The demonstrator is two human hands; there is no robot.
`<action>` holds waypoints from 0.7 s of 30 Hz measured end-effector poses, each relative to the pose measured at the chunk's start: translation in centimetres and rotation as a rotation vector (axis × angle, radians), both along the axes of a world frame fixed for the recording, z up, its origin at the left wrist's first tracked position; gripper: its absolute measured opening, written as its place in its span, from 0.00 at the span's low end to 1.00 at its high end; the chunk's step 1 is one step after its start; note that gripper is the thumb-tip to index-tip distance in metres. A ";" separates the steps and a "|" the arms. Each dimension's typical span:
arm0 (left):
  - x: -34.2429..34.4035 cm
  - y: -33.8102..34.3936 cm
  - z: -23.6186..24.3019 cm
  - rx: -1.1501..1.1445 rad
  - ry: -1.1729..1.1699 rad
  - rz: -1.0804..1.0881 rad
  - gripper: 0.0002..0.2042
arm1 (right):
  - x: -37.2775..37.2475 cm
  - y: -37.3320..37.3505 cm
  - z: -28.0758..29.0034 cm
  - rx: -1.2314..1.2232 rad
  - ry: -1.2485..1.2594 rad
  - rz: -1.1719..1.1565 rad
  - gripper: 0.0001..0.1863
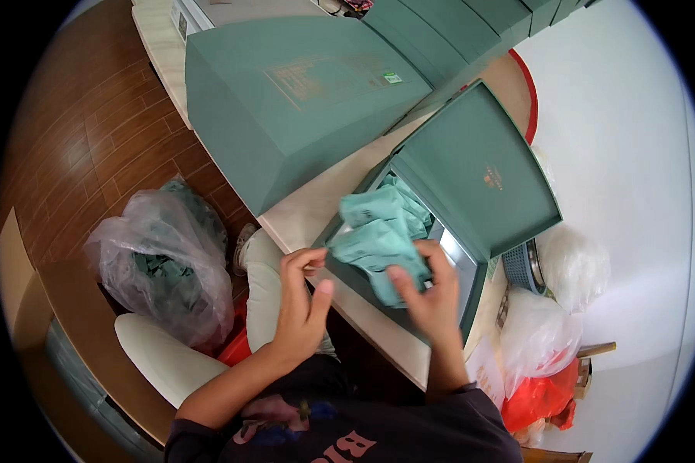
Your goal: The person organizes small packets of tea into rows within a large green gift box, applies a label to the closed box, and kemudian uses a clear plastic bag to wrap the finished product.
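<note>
My right hand (431,297) grips a bunch of small teal packets (378,235) over an open dark green box (409,305) on the table edge. The box's hinged lid (475,174) stands open behind it, and more teal packets lie inside. My left hand (301,297) hovers just left of the bunch, thumb and fingers bent, touching the near-left corner of the box or a packet; which one I cannot tell.
A big green closed box (286,100) and a row of further green boxes (455,31) fill the table behind. A clear bag of teal scraps (166,262) sits on the wooden floor at left. White and red plastic bags (540,363) lie at right.
</note>
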State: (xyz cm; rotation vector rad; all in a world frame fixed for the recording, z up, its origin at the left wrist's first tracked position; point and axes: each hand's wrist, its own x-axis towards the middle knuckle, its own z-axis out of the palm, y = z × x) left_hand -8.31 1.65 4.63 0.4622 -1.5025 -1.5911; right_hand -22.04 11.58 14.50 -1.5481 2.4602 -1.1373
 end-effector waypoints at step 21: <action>2.7 -0.1 -5.0 0.442 -0.050 -0.067 0.09 | -9.7 -1.0 -7.5 0.573 0.730 -0.214 0.49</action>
